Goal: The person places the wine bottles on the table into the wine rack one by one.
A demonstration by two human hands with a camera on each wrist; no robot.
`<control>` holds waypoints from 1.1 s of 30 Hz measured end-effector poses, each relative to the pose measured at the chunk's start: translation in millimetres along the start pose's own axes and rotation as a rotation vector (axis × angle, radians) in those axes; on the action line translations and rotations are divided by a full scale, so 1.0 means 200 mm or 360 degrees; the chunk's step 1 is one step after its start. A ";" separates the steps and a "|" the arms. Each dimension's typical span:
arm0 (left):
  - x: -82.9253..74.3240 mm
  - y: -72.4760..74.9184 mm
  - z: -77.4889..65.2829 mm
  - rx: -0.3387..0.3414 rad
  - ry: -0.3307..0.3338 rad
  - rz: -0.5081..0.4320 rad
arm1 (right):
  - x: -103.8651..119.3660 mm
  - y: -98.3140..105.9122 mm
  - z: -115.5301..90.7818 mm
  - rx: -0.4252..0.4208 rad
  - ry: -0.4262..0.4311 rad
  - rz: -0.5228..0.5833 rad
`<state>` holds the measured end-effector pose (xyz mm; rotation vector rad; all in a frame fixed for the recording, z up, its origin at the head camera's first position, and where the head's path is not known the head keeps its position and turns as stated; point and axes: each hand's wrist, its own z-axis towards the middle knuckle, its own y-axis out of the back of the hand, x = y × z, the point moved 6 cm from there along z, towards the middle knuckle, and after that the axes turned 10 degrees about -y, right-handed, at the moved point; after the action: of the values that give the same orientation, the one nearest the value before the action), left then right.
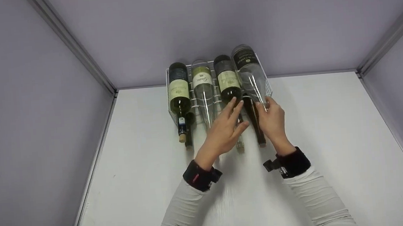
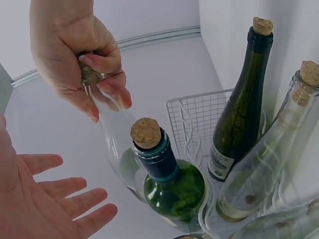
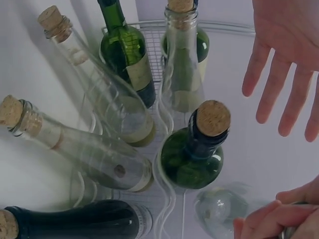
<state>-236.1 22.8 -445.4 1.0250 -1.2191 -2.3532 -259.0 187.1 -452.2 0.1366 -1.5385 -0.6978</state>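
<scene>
My right hand [image 1: 272,120] grips the corked neck of a clear glass bottle [image 1: 252,78] with a black label, at the right end of the white wire rack [image 1: 168,94]. In the left wrist view, the fingers curl round the neck just under the cork. Spread fingers show on my left hand [image 1: 223,133], which hovers over the necks of the middle bottles and holds nothing. Nearest to it is a dark green bottle [image 1: 227,80] with a cream label, its cork [image 2: 146,133] plain in the left wrist view. The gripped bottle's base looks tilted outward from the rack.
A green corked bottle [image 1: 178,88] and a clear bottle [image 1: 202,80] lie on the rack's left half. Below them are more bottles, including a brown one [image 1: 255,121]. The rack stands on a white table [image 1: 150,189] against a grey back wall [image 1: 138,35].
</scene>
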 end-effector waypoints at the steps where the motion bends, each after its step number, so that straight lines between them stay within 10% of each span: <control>1: 0.00 0.00 0.00 0.0004 0.0002 0.0004 | -0.01 0.00 0.01 -0.0005 -0.0005 -0.0002; 33: -0.01 -0.08 0.04 0.0068 -0.0035 0.0055 | -0.17 -0.09 0.10 -0.0053 -0.0063 -0.0042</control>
<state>-239.3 37.3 -455.0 0.9858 -1.2897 -2.3277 -279.8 195.2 -489.5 0.1188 -1.5642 -0.7506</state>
